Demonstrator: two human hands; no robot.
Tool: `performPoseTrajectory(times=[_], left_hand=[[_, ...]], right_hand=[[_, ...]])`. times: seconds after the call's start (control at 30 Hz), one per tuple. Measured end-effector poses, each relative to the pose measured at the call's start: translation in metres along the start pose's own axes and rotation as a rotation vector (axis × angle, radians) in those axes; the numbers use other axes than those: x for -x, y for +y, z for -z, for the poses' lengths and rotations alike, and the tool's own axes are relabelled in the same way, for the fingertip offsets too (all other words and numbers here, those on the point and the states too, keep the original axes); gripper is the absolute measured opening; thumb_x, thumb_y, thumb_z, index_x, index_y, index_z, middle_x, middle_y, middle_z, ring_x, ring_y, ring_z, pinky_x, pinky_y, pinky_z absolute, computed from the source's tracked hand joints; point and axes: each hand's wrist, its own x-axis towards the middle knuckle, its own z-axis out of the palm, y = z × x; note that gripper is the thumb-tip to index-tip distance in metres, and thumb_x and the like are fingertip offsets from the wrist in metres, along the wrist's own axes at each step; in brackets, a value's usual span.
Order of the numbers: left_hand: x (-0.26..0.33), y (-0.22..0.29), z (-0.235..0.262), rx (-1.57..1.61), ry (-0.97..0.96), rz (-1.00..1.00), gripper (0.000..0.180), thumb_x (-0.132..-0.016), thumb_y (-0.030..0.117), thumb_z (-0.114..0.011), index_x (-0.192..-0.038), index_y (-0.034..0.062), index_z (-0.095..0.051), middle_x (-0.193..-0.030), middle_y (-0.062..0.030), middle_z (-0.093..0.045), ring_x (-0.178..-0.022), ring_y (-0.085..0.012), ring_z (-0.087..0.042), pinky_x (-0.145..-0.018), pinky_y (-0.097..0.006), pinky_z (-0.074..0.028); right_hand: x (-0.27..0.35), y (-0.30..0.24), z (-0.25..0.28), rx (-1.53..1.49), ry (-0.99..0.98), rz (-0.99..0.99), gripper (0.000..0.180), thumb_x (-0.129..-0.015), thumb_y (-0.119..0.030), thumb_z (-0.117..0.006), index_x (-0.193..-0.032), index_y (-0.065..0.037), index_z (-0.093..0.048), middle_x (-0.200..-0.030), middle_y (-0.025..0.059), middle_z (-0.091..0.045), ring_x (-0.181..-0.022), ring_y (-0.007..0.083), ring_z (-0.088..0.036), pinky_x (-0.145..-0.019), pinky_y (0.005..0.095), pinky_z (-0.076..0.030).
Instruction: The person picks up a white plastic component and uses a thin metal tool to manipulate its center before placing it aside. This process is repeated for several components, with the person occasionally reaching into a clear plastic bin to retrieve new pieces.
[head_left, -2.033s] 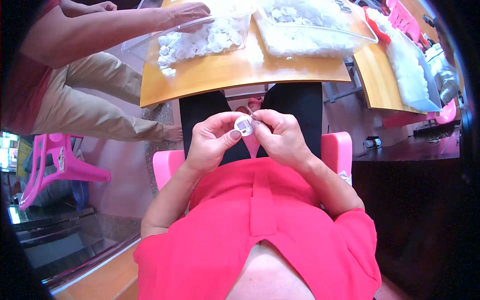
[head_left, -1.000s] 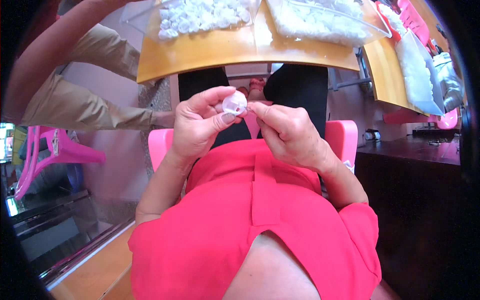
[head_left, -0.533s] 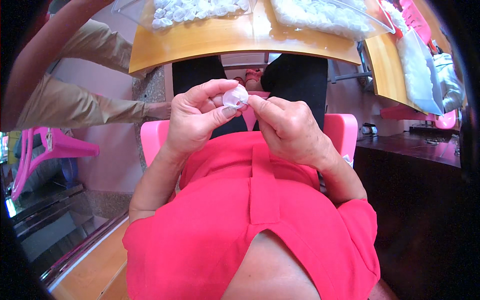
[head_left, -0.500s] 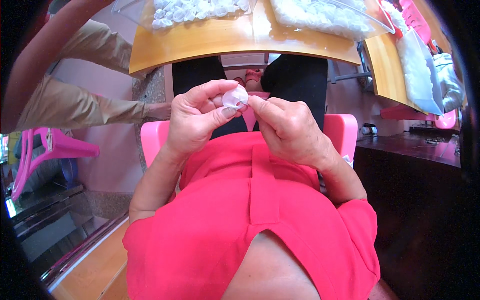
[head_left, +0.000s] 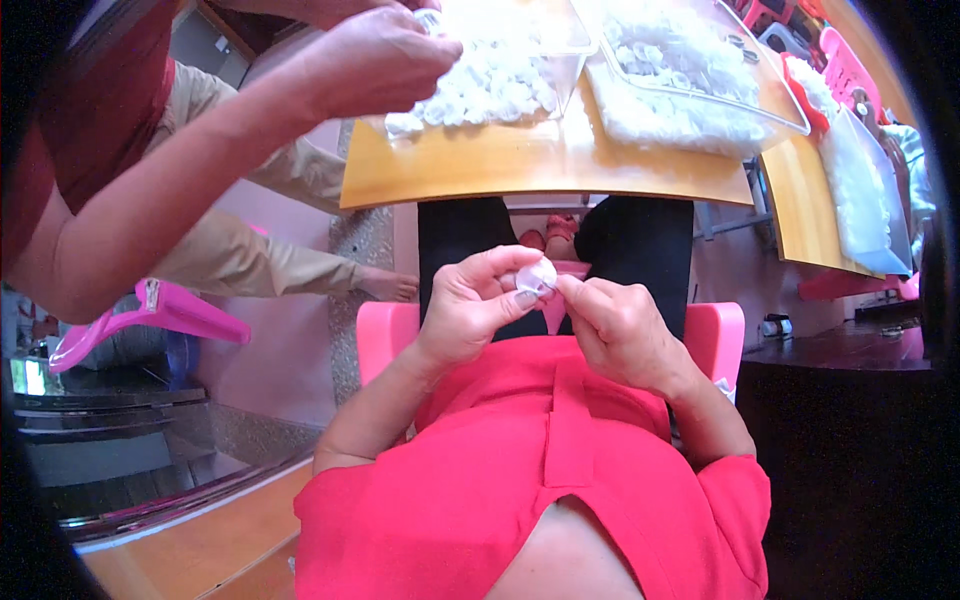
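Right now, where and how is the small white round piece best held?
Probably by its rim, coming from the left: the small white round piece has a rounded outline, and the left hand pinches its left side between thumb and fingers. That leaves part of its face uncovered and its right edge facing the right hand; whether that hand touches it is unclear.

On my feed this looks like a small makeshift workshop: clear bins (head_left: 803, 127) of small white pieces (head_left: 490, 88) across the far table (head_left: 540, 177), a co-worker (head_left: 235, 138) at left.
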Motion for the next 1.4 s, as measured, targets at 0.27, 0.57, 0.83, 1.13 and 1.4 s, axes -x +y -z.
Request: performPoseTrajectory(times=[0.27, 0.57, 0.83, 1.13, 1.4], left_hand=[[-0.002, 0.0, 0.003, -0.015, 0.002, 0.014, 0.038, -0.083, -0.004, -0.063, -0.12, 0.0, -0.055, -0.111, -0.016, -0.061, -0.095, -0.0212, -0.061, -0.083, -0.033, -0.051], [-0.012, -0.009, 0.009, 0.039, 0.059, 0.053, 0.036, -0.083, -0.007, -0.062, -0.118, -0.0023, -0.055, -0.104, -0.0127, -0.064, -0.092, -0.0186, -0.063, -0.083, -0.03, -0.053], [-0.026, -0.018, 0.025, 0.046, 0.12, 0.148, 0.036, -0.082, -0.004, -0.063, -0.118, -0.0012, -0.056, -0.104, -0.0151, -0.064, -0.09, -0.0225, -0.064, -0.077, -0.032, -0.054], [-0.044, -0.034, 0.05, 0.128, 0.296, 0.332, 0.036, -0.082, -0.005, -0.061, -0.118, -0.0017, -0.056, -0.1, -0.0133, -0.065, -0.085, -0.0209, -0.065, -0.071, -0.028, -0.054], [-0.047, -0.062, 0.054, 0.056, 0.354, 0.498, 0.037, -0.082, -0.004, -0.061, -0.119, -0.002, -0.056, -0.098, -0.0118, -0.065, -0.084, -0.0188, -0.065, -0.069, -0.026, -0.052]], right_hand=[[-0.002, 0.004, -0.002, -0.024, 0.023, -0.003, 0.028, -0.075, 0.002, -0.057, -0.103, 0.001, -0.055, -0.069, 0.0163, -0.058, -0.061, 0.0327, -0.061, -0.051, 0.04, -0.049], [-0.005, 0.02, -0.01, 0.013, -0.02, -0.035, 0.025, -0.078, -0.003, -0.057, -0.102, 0.0, -0.053, -0.066, 0.0157, -0.057, -0.059, 0.0329, -0.06, -0.049, 0.0408, -0.049], [-0.004, 0.04, -0.019, -0.029, -0.095, -0.065, 0.013, -0.077, -0.004, -0.055, -0.089, 0.0, -0.05, -0.065, 0.017, -0.058, -0.057, 0.0347, -0.06, -0.048, 0.0438, -0.048], [0.009, 0.076, -0.037, 0.083, -0.256, -0.186, 0.015, -0.078, -0.007, -0.055, -0.09, 0.002, -0.055, -0.067, 0.0164, -0.059, -0.059, 0.0329, -0.063, -0.051, 0.0412, -0.051], [0.01, 0.086, -0.034, 0.041, -0.345, -0.21, 0.027, -0.075, -0.007, -0.057, -0.1, 0.004, -0.055, -0.071, 0.0156, -0.06, -0.062, 0.0315, -0.063, -0.052, 0.0403, -0.051]])
